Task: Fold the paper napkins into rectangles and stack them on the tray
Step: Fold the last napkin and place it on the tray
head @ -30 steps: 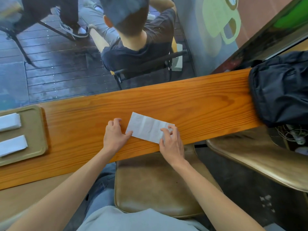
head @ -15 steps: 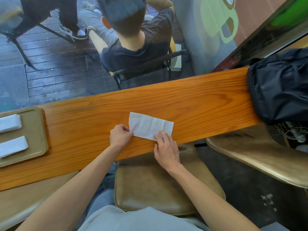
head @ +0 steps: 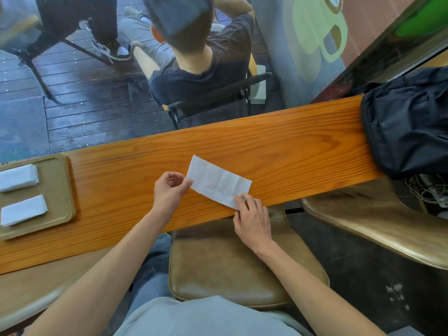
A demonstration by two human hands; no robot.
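A white paper napkin (head: 218, 181), folded into a long rectangle, lies on the wooden counter (head: 278, 151) in the middle of the view. My left hand (head: 169, 190) pinches its near-left corner between thumb and fingers. My right hand (head: 252, 214) presses fingertips on its near-right corner at the counter's front edge. At the far left sits a tan tray (head: 61, 190) holding two folded napkins, one farther (head: 18, 177) and one nearer (head: 23, 210).
A black backpack (head: 409, 127) rests on the counter's right end. Brown stools stand below, one under me (head: 230, 263) and one at right (head: 375, 221). Beyond the glass, a person in a dark shirt (head: 201, 69) sits on a chair.
My left hand went from lying flat beside the napkin to pinching its left corner. My right hand slid from the napkin's top toward its near-right corner.
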